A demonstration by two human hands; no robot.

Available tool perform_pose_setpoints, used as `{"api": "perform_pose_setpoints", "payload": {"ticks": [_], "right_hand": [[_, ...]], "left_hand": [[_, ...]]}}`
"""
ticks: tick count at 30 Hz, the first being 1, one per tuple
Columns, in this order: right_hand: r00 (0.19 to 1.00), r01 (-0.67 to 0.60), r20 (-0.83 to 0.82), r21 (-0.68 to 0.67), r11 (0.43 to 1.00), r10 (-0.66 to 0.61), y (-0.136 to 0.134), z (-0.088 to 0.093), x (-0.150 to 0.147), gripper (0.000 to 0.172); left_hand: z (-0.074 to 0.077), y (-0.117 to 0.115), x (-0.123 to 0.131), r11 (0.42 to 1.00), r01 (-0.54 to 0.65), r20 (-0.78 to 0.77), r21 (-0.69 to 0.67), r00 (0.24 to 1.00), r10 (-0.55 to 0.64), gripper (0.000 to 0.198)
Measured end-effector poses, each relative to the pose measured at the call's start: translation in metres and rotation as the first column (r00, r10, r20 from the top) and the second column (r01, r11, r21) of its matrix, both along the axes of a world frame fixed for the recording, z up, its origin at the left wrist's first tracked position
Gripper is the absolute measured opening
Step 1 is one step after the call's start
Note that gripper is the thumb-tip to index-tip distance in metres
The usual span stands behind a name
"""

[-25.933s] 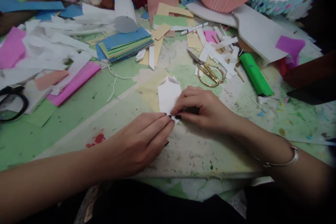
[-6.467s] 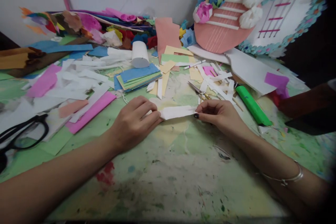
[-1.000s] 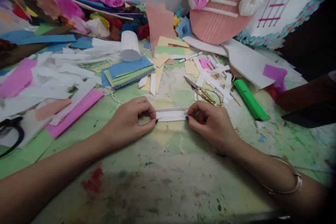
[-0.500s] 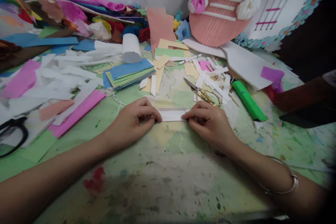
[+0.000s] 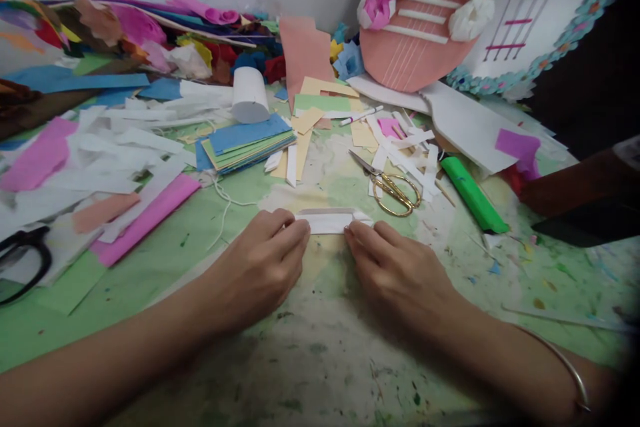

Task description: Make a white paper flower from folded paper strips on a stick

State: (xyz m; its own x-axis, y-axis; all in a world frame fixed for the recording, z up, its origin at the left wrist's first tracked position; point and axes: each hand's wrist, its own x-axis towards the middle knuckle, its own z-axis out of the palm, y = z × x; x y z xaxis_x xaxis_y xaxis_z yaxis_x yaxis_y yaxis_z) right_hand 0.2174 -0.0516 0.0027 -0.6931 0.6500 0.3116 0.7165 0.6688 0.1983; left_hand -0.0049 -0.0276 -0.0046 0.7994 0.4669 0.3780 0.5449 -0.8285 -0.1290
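A narrow folded white paper strip (image 5: 327, 221) lies flat on the paint-stained green table (image 5: 320, 347), in front of me. My left hand (image 5: 260, 267) covers its left end, fingers held together and pressing down on it. My right hand (image 5: 395, 270) does the same on the right end, so only the middle of the strip shows. A silver bangle (image 5: 575, 380) is on my right wrist.
Gold scissors (image 5: 395, 187) and a green marker (image 5: 474, 195) lie just beyond my right hand. A stack of coloured paper (image 5: 245, 143), white scraps, a pink strip (image 5: 145, 217) and black scissors (image 5: 20, 263) fill the left. Another person's arm (image 5: 580, 187) rests at the right edge.
Both hands went from pinching the strip's ends to lying over them and pressing it down. They have drawn closer together and slightly toward me; the strip looks shorter.
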Motion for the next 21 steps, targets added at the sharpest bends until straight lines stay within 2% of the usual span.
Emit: {"api": "perform_pose_setpoints", "payload": {"ticks": [3,8,15,21], "right_hand": [[0.999,0.012,0.031,0.009,1.0,-0.012,-0.005,0.001,-0.001,0.023],[0.997,0.031,0.067,0.022,0.999,-0.032,-0.01,0.0,-0.003,0.04],[0.993,0.069,0.098,0.037,0.997,-0.073,-0.014,0.001,-0.008,0.042],[0.988,0.093,0.119,0.065,0.994,-0.1,-0.016,-0.001,-0.007,0.04]], "left_hand": [[0.0,-0.003,0.001,0.998,-0.012,-0.047,0.068,0.999,0.015,0.022],[0.005,-0.005,0.002,0.984,-0.001,-0.087,0.177,0.996,0.017,0.027],[0.004,-0.008,0.005,0.992,-0.03,-0.136,0.124,0.99,0.047,0.038],[0.001,-0.009,0.005,0.989,-0.025,-0.117,0.149,0.992,0.042,0.033]]}}
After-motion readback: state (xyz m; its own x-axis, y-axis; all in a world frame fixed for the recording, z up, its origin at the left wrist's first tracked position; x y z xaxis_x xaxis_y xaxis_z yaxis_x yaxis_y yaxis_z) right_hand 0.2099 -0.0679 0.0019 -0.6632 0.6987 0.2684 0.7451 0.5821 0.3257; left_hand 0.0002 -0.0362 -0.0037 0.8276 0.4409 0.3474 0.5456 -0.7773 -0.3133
